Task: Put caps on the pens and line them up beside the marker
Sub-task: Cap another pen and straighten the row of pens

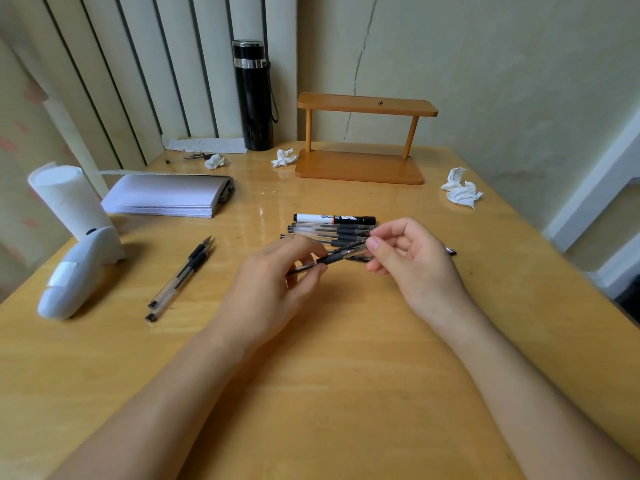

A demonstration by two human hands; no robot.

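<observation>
A black and white marker [334,218] lies crosswise on the wooden table [346,375]. Several clear capped pens [329,232] lie side by side just in front of it. My left hand [273,289] grips a clear pen with a black grip [332,258] by its barrel, above the table. My right hand [412,258] pinches a clear cap at that pen's tip end. Whether the cap is fully seated cannot be told. Two uncapped pens [180,278] lie together to the left. A small dark cap [451,251] peeks out behind my right hand.
A wooden shelf stand [360,168] and a black flask [252,98] stand at the back. A stack of paper [166,195], a white paper roll [65,199] and a white device [76,275] are on the left. Crumpled tissues [460,190] lie at the right and back.
</observation>
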